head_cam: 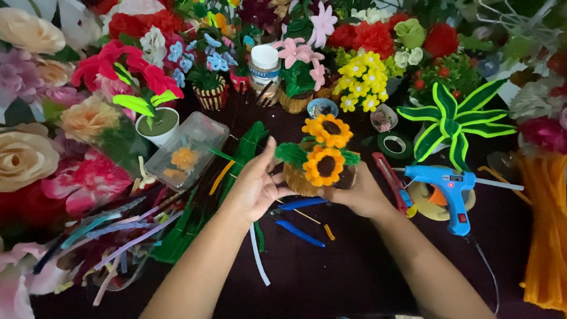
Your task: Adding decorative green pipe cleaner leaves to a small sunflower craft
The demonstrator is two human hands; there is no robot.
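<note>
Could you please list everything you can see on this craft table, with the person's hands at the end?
sunflower pot: one, yellow-orange blooms in a woven brown pot, centre, between both hands
glue gun: one, blue, right of the pot
cutter: one, red, between pot and glue gun
plastic box: one, clear, orange bits inside, left of centre
pliers: one, blue handles, under the pot
jar: one, white lid, top centre
tape roll: one, green, right of centre
orange stems: a bundle, far right
green stems: a bundle, left of centre
star plant: one, green, upper right
left hand: open beside the pot
right hand: holding the pot
</note>
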